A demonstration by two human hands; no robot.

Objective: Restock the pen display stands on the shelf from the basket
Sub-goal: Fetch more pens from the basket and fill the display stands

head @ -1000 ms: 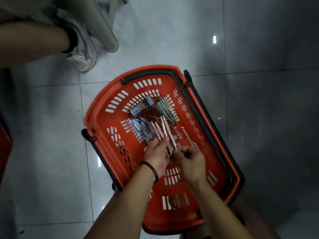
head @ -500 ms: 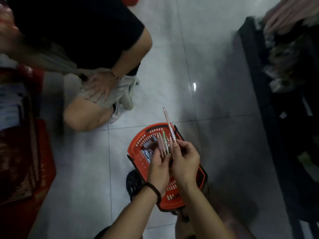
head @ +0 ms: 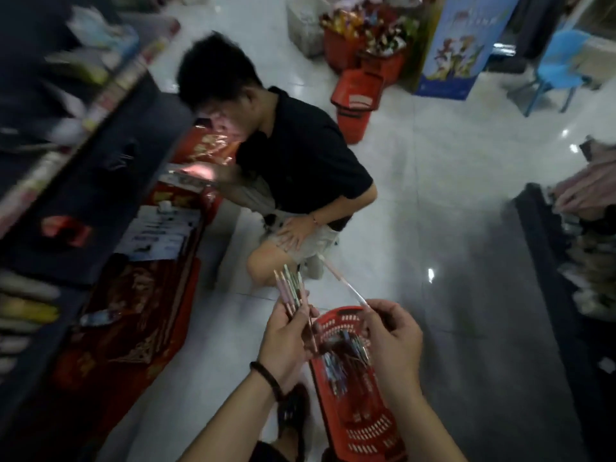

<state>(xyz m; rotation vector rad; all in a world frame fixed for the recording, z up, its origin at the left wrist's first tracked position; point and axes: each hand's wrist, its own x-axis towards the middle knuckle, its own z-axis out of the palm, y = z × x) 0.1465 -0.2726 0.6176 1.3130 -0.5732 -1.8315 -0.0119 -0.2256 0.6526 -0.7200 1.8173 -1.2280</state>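
My left hand [head: 286, 341], with a dark bead bracelet on the wrist, grips a bunch of pens [head: 290, 291] that fan upward. My right hand [head: 393, 341] pinches the lower end of a single pink pen [head: 340, 282], which points up and to the left. Both hands hover above the red basket [head: 370, 431] on the floor, where several more pens [head: 343, 361] lie loose. The shelf [head: 83, 181] runs along the left, blurred; I cannot make out the pen display stands on it.
A crouching person in a black shirt [head: 300, 161] is just ahead, close to the left shelf. Red boxes [head: 133, 328] lie at the shelf's foot. More red baskets [head: 356, 101] and a blue chair [head: 560, 65] stand farther back. Another dark shelf [head: 573, 295] lines the right.
My view has lifted from the basket to the aisle. Both hands have risen out of the basket with pens, the right one drawing a single pen away from the bunch.
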